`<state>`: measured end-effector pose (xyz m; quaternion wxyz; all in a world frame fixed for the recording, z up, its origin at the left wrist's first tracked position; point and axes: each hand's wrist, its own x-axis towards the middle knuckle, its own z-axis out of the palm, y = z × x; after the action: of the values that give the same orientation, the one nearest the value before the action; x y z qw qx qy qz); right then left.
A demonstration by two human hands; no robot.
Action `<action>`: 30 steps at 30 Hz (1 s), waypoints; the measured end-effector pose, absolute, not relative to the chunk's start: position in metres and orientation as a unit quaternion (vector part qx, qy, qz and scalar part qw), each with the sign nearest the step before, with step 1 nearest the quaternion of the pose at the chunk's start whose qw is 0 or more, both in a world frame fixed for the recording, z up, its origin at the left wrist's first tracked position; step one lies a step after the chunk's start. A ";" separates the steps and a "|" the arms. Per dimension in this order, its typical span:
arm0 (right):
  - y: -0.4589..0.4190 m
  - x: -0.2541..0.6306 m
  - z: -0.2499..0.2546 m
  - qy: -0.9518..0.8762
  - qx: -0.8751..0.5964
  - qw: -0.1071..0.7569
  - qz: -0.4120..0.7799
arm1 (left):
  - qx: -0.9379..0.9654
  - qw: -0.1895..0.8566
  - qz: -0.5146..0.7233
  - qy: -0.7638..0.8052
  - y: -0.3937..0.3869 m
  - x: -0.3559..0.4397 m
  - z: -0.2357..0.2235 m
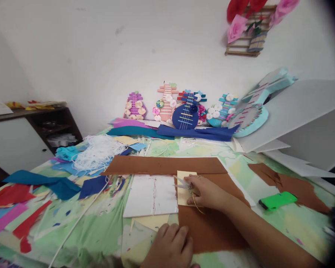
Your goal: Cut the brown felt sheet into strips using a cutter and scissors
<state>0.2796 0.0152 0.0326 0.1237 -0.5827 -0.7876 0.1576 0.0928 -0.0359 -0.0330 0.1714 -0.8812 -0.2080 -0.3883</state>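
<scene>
My right hand [208, 191] is closed round a small pair of scissors [182, 184], whose blades are parted and point left. A yellowish string [195, 204] dangles from the handles. The scissors and hand are over a cream sheet [185, 201], which overlaps a brown sheet [209, 230]. Left of the blades lies a white board [142, 197] with a reddish-brown smeared line down it. My left hand [171, 247] rests near the front edge, its fingers lying loosely bent over pale sheets [150, 222] and the brown sheet's corner, with nothing seen in it.
A long brown strip [162, 165] lies behind the board. Right are a green utility-knife-like tool [279, 201] and brown scraps [290, 184]. Tangled white string [97, 152] and coloured scraps [50, 182] cover the left. Decorated instrument-shaped crafts [185, 115] stand along the wall.
</scene>
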 end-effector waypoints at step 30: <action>0.014 0.425 0.058 -0.571 -0.819 0.060 0.023 | -0.885 0.128 -0.394 -0.213 -0.033 0.094 -0.039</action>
<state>0.4248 0.0142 0.0585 0.0603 -0.8187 -0.5706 0.0225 0.0938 -0.0331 -0.0394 0.1275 -0.8850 -0.2126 -0.3941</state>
